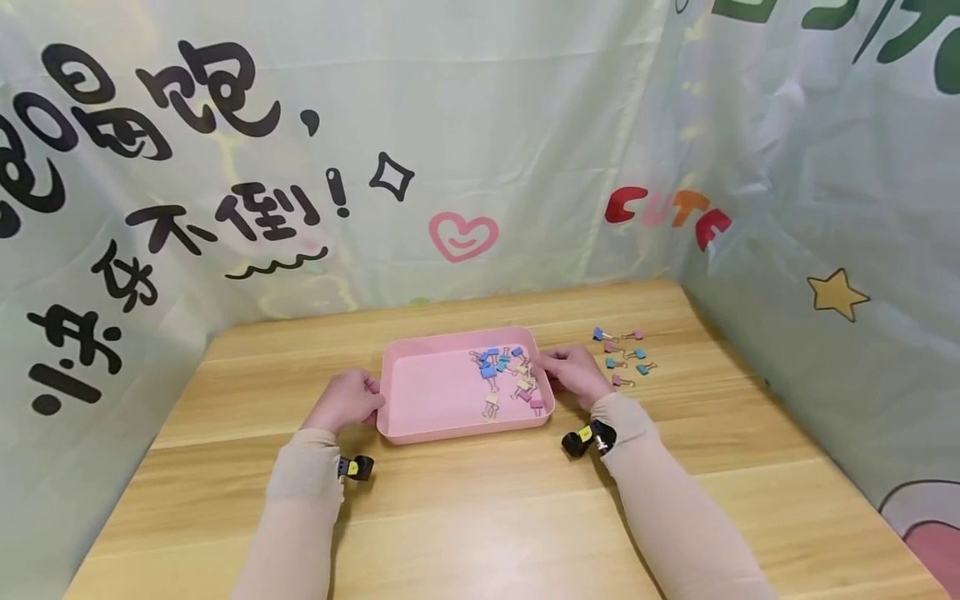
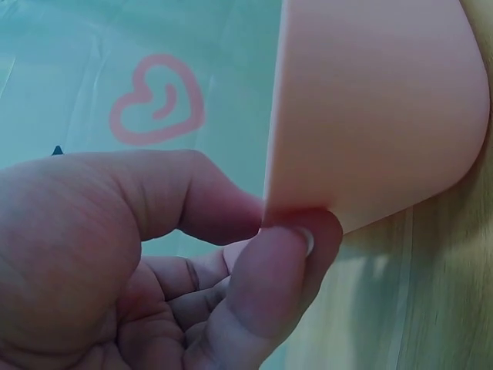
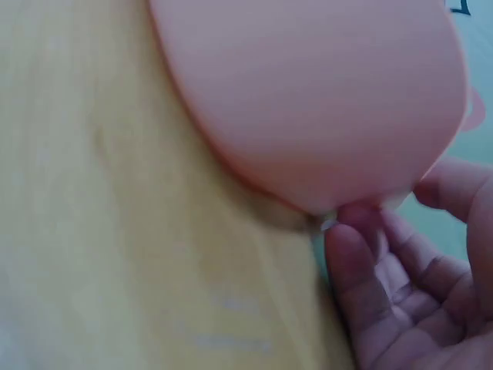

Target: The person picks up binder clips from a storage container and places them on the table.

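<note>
A shallow pink tray (image 1: 442, 392) sits on the table between both hands. My left hand (image 1: 347, 400) grips its left end, and in the left wrist view the fingers (image 2: 269, 277) meet the outside of the tray wall (image 2: 370, 100) near the rim. At the right end, my right hand (image 1: 577, 373) holds the tray with thumb and fingers, seen against the pink wall (image 3: 323, 100) in the right wrist view. Several small binder clips (image 1: 489, 372), blue, teal, cream and pink, lie in the tray's right part; its left part shows bare pink bottom.
More binder clips (image 1: 617, 363) in blue, pink and teal lie loose on the wooden table (image 1: 465, 517), just right of my right hand. A pale printed curtain (image 1: 510, 125) hangs along the back and sides of the table. Each wrist carries a small black camera (image 1: 588, 438).
</note>
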Available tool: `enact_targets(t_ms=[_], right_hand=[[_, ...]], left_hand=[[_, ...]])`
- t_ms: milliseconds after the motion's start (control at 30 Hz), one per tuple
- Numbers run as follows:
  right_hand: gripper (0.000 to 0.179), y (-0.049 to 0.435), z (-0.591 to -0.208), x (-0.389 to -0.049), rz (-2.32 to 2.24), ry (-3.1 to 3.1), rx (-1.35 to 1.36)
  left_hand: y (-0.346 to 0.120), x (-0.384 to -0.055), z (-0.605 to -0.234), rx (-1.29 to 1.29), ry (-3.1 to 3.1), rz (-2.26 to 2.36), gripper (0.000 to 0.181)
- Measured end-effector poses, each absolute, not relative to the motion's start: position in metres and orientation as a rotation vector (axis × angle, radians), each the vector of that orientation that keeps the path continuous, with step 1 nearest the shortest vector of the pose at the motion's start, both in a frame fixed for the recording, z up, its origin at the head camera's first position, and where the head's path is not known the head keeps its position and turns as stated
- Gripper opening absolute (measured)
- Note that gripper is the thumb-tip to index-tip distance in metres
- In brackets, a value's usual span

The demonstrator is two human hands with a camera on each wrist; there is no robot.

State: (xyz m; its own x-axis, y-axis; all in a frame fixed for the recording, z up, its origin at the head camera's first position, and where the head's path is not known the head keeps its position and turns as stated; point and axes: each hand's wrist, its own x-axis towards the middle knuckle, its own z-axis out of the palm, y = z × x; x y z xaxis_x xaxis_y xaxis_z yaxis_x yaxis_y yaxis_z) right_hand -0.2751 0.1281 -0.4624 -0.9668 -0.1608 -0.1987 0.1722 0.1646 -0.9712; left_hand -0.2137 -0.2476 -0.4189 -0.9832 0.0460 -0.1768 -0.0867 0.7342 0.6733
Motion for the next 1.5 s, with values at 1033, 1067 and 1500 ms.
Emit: enact_targets(t_ms=[1033, 1067, 1500], right_hand=[[0.040, 0.131, -0.472, -0.281, -1.941, 2.203, 0.014], [0.041, 0.131, -0.472, -0.281, -1.938, 2.206, 0.008], [0.042, 0.130, -0.469, -0.280, -1.918, 2.212, 0.006]], left_hand=[[-0.251, -0.209, -0.412, -0.052, 2.764, 1.106, 0.016], [-0.251, -0.209, -0.410, -0.040, 2.787, 1.100, 0.016], [-0.240, -0.228, -0.382, 0.256, 3.029, 1.065, 0.032]])
